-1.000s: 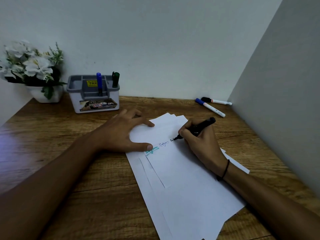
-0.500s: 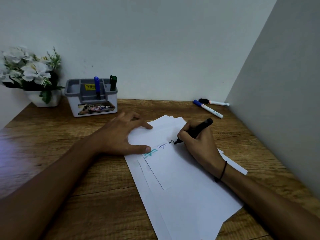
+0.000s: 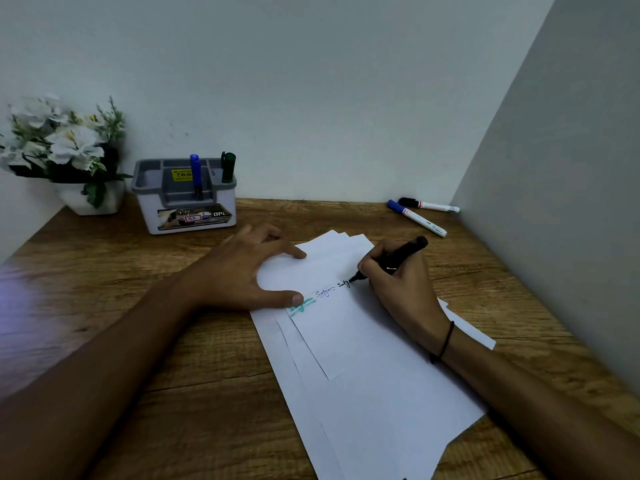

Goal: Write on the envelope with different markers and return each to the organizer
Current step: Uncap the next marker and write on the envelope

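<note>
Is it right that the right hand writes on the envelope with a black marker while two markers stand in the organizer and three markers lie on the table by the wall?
Not quite. The head view shows two markers lying by the wall, not three. The right hand does write on the envelope with the black marker, and two markers stand in the organizer.
</note>
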